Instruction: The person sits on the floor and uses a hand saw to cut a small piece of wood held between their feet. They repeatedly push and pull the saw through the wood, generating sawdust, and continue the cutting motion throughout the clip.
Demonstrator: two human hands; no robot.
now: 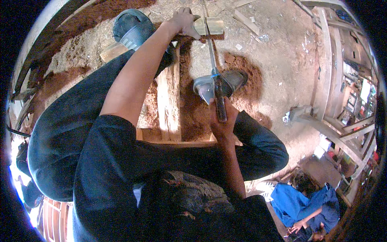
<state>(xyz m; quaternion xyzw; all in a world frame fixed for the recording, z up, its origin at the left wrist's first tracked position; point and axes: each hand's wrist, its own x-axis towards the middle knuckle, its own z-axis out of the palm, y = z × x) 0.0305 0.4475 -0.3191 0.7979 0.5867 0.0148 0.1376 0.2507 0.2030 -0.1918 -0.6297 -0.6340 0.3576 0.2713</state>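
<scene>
- A person's right hand [224,117], closed around the black handle [219,97], grips a long-bladed tool; whether it is a saw or a knife is hard to tell.
- The narrow blade [210,48] runs forward from a blue band, past a dark shoe [234,80]. It is likely light, stiff and sharp-edged, best held by the handle, with fingers kept off the metal.
- Between the legs, a rough wooden beam [169,101] looks heavy and rigid, likely splintery along its edges.
- Farther out, the left hand [185,23] is open, fingers spread, at the left end of a pale wood block [213,26], seemingly touching it; the blade crosses over the block in view.
- The block, lying on the dusty ground [278,52], should be firm and fairly light, liable to skid on loose dirt; a flat palm on its left end, clear of the blade, would suit.
- In the background, lower right, another person in blue [294,203] sits bent over.
</scene>
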